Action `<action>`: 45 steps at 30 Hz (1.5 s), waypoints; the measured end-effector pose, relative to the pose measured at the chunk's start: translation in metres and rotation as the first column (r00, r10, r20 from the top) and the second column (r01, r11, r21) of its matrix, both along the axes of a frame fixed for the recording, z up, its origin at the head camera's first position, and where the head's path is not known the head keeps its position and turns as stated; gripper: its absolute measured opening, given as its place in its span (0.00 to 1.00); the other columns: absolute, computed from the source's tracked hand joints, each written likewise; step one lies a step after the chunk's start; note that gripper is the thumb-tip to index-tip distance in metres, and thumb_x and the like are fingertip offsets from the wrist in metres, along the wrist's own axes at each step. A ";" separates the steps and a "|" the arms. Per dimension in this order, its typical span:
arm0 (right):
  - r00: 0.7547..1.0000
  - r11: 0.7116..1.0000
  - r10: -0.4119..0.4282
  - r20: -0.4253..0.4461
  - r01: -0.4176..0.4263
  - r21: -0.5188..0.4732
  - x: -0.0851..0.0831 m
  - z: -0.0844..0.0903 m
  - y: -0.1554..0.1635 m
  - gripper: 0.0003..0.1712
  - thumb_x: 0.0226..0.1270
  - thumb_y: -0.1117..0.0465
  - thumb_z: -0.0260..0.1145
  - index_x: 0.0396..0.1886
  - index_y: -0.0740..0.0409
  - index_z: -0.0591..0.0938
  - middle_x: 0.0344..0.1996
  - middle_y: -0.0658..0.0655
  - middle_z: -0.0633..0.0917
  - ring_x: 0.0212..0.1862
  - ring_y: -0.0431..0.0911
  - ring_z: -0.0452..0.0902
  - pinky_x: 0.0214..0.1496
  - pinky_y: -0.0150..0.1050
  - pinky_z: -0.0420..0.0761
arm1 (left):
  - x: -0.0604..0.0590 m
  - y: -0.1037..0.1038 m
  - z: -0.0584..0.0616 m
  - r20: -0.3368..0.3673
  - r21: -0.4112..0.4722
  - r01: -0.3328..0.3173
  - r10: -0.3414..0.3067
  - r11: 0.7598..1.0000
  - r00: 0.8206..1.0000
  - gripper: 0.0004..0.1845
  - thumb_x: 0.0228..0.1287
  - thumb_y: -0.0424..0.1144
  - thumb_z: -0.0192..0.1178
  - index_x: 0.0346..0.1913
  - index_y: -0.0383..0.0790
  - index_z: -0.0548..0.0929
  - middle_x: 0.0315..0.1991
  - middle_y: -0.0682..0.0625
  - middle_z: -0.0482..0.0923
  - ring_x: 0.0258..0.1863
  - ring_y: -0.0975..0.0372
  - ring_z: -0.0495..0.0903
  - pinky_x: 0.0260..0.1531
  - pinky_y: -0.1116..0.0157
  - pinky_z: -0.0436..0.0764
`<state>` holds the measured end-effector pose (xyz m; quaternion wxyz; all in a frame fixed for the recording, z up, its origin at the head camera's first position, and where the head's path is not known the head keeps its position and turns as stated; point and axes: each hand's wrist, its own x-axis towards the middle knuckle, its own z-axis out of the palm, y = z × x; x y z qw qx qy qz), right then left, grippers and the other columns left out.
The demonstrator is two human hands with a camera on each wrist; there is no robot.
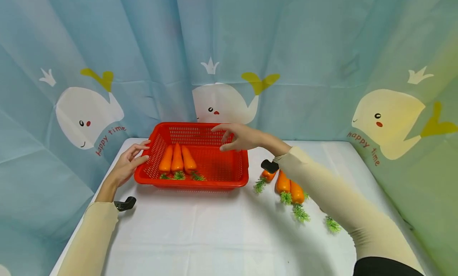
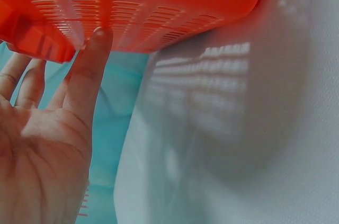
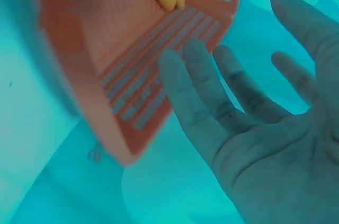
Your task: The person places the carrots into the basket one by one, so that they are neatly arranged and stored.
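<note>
The red slotted plastic basket (image 1: pixel 200 184) stands near the back of the white tabletop (image 1: pixel 207 228), its far rim close to the blue curtain (image 1: pixel 304 49); the table's left edge runs just beyond its left end, while open cloth stretches from its near side toward the wearer. Its right half shows bare red floor. Inside the left half lie three orange carrots (image 1: pixel 177 158), side by side, smooth and glossy, tips toward the far wall and leafy green tops at the near wall. The left hand (image 1: pixel 125 164) is at the basket's left end, fingers extended, a fingertip against the outer wall. The right hand (image 1: pixel 240 137) is at the basket's far right corner, loosely spread and unclosed; whether it touches the rim I cannot tell. Right of the basket lie more orange carrots (image 1: pixel 297 191), partly hidden by the right sleeve (image 1: pixel 329 184) and black wrist device (image 1: pixel 270 166), with a green leafy tuft (image 1: pixel 333 225) farther out. Whale prints (image 1: pixel 225 101) decorate the curtain behind the basket.
</note>
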<state>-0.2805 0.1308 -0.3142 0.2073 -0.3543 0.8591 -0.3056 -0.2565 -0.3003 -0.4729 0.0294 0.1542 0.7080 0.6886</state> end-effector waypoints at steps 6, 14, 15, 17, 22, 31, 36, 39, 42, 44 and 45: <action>0.999 0.999 -0.032 -0.042 0.030 -0.038 0.011 0.008 0.034 0.38 0.71 0.61 0.71 0.77 0.54 0.67 0.50 0.63 0.81 0.28 0.53 0.82 0.39 0.44 0.84 | 0.000 -0.001 0.001 0.010 0.026 0.017 -0.017 1.000 1.000 0.14 0.75 0.28 0.56 0.59 0.32 0.73 0.80 0.45 0.56 0.77 0.54 0.53 0.54 0.72 0.81; 0.994 0.994 -0.099 -0.053 0.096 -0.046 0.027 0.013 0.084 0.39 0.71 0.61 0.70 0.78 0.53 0.66 0.56 0.65 0.81 0.43 0.53 0.87 0.43 0.47 0.88 | 0.001 0.000 0.003 0.002 0.018 0.021 -0.021 1.000 1.000 0.14 0.76 0.28 0.55 0.60 0.29 0.71 0.80 0.43 0.54 0.76 0.54 0.56 0.53 0.72 0.81; 0.993 0.993 -0.110 -0.052 0.107 -0.049 0.028 0.013 0.090 0.39 0.71 0.61 0.70 0.78 0.53 0.66 0.56 0.65 0.82 0.44 0.54 0.87 0.43 0.47 0.88 | 0.002 0.000 0.003 0.003 0.018 0.021 -0.021 1.000 1.000 0.14 0.76 0.28 0.55 0.60 0.29 0.71 0.80 0.43 0.53 0.77 0.54 0.56 0.53 0.71 0.81; 0.989 0.990 -0.133 -0.064 0.129 -0.053 0.031 0.013 0.101 0.40 0.71 0.60 0.71 0.78 0.53 0.65 0.56 0.64 0.82 0.46 0.54 0.86 0.44 0.46 0.88 | 0.002 0.000 0.003 0.007 0.016 0.021 -0.021 1.000 1.000 0.14 0.76 0.28 0.55 0.60 0.29 0.71 0.81 0.43 0.53 0.76 0.53 0.56 0.52 0.71 0.82; 0.973 0.980 -0.193 -0.130 0.184 -0.078 0.042 0.010 0.129 0.40 0.70 0.59 0.72 0.78 0.50 0.66 0.56 0.62 0.82 0.48 0.52 0.86 0.47 0.43 0.87 | 0.002 0.000 0.003 0.015 0.027 0.024 -0.024 0.999 1.000 0.15 0.76 0.28 0.55 0.61 0.30 0.72 0.80 0.44 0.54 0.76 0.56 0.57 0.53 0.71 0.81; 0.929 0.952 -0.299 -0.219 0.275 -0.133 0.066 -0.001 0.170 0.39 0.71 0.60 0.71 0.78 0.46 0.66 0.58 0.60 0.81 0.48 0.50 0.85 0.47 0.38 0.86 | 0.000 0.000 0.003 0.008 0.035 0.022 -0.022 0.999 1.000 0.14 0.75 0.27 0.56 0.60 0.32 0.73 0.80 0.44 0.54 0.78 0.52 0.53 0.54 0.72 0.80; 0.913 0.946 -0.317 -0.257 0.286 -0.151 0.077 -0.005 0.187 0.39 0.70 0.62 0.71 0.78 0.47 0.67 0.57 0.60 0.82 0.48 0.49 0.85 0.45 0.35 0.86 | 0.000 0.000 0.004 0.009 0.023 0.015 -0.015 1.000 1.000 0.14 0.76 0.28 0.56 0.60 0.32 0.73 0.81 0.44 0.53 0.79 0.51 0.51 0.54 0.72 0.80; 0.908 0.945 -0.319 -0.272 0.284 -0.159 0.082 -0.008 0.194 0.39 0.70 0.63 0.71 0.77 0.49 0.67 0.57 0.61 0.83 0.48 0.47 0.85 0.45 0.36 0.87 | 0.000 0.000 0.004 0.003 0.022 0.016 -0.016 1.000 1.000 0.15 0.76 0.28 0.56 0.61 0.31 0.72 0.81 0.43 0.53 0.79 0.50 0.50 0.55 0.73 0.79; 0.898 0.941 -0.333 -0.289 0.298 -0.157 0.087 -0.012 0.199 0.39 0.70 0.63 0.71 0.77 0.49 0.67 0.56 0.60 0.83 0.48 0.44 0.85 0.45 0.35 0.86 | 0.000 0.000 0.003 0.001 0.029 0.018 -0.018 0.999 1.000 0.15 0.75 0.28 0.56 0.61 0.31 0.72 0.81 0.43 0.53 0.79 0.50 0.51 0.55 0.73 0.79; 0.890 0.938 -0.344 -0.300 0.310 -0.157 0.091 -0.015 0.202 0.39 0.69 0.64 0.72 0.77 0.48 0.68 0.55 0.60 0.83 0.48 0.42 0.85 0.45 0.33 0.86 | 0.001 0.000 0.002 0.001 0.031 0.019 -0.019 0.999 1.000 0.15 0.75 0.27 0.56 0.61 0.31 0.72 0.81 0.43 0.54 0.78 0.51 0.52 0.55 0.73 0.79; 0.886 0.936 -0.349 -0.305 0.314 -0.158 0.092 -0.017 0.204 0.40 0.69 0.64 0.72 0.77 0.48 0.68 0.55 0.59 0.83 0.47 0.41 0.84 0.45 0.33 0.86 | 0.001 0.000 0.002 0.001 0.031 0.018 -0.018 0.999 1.000 0.15 0.75 0.27 0.56 0.61 0.31 0.72 0.81 0.44 0.54 0.78 0.51 0.52 0.55 0.73 0.79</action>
